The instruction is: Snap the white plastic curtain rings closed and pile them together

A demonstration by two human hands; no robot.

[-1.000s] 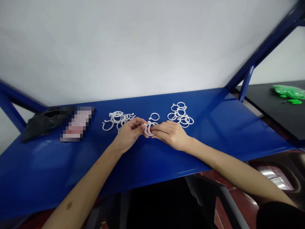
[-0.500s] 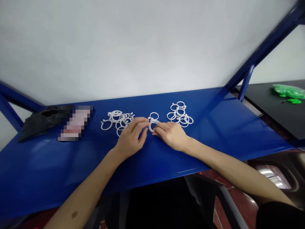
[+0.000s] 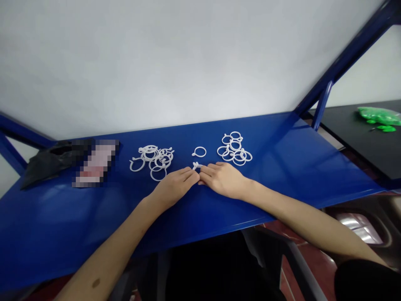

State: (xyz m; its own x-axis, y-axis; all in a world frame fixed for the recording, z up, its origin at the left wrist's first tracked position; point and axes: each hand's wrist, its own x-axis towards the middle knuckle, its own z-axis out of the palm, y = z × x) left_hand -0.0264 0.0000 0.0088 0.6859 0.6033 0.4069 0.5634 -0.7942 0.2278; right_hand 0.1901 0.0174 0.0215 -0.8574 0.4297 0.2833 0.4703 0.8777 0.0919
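Fingertips of my left hand (image 3: 175, 184) and my right hand (image 3: 224, 179) meet over the blue table, closed on a small white plastic ring (image 3: 196, 165). Only its knobbed ends and a short arc show above the fingers; the lower part is hidden. Just beyond it lies a single closed white ring (image 3: 205, 147). To the left, near my left hand, is a tangled pile of white rings (image 3: 158, 168), several with their ends apart. On the right, past my right hand, a looser group of white rings (image 3: 235, 144) overlaps, and these look closed.
The blue metal table (image 3: 184, 225) runs up to a pale wall (image 3: 175, 62). At the left lie a black plastic bag (image 3: 50, 161) and a blurred pinkish packet (image 3: 98, 161). Blue frame bars (image 3: 322, 104) rise at the right, beside a dark table with a green packet (image 3: 377, 115).
My left hand has moved in toward the right one, its fingers closing on the ring. The held ring has come nearer and turned, separating from the single ring behind it.
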